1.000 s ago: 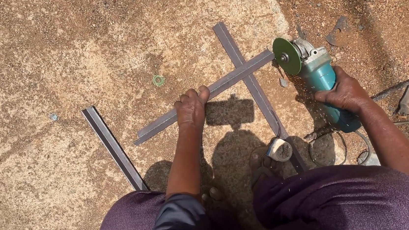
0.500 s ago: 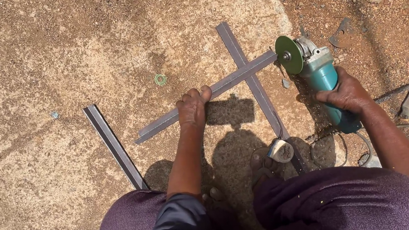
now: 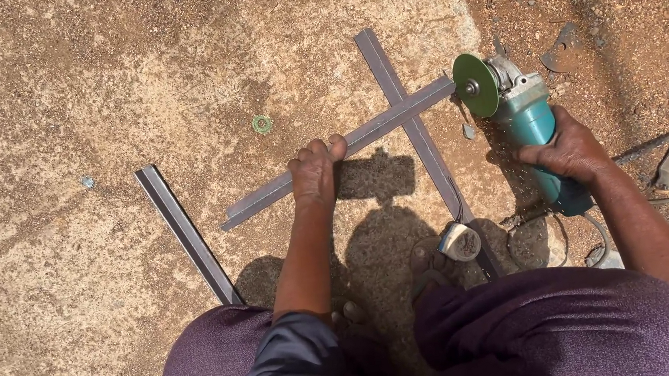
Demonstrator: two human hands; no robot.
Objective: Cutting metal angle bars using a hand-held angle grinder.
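Note:
My left hand [image 3: 315,170] presses down on a long grey metal bar [image 3: 378,128] that lies slantwise on the concrete ground. This bar rests across a second metal bar [image 3: 404,109] that runs toward my foot. My right hand [image 3: 569,147] grips the body of a teal angle grinder [image 3: 528,110]. Its green disc [image 3: 475,85] stands at the right end of the pressed bar, touching or almost touching it.
A third metal bar [image 3: 185,233] lies apart at the left. A small green ring [image 3: 263,124] lies on the concrete behind my left hand. A sandalled foot [image 3: 445,251] rests on the second bar. Red dirt with scraps and the grinder's cable [image 3: 548,230] lies at the right.
The grinder and my right hand have edged slightly toward the bar's end. My left hand stays pressed on the bar.

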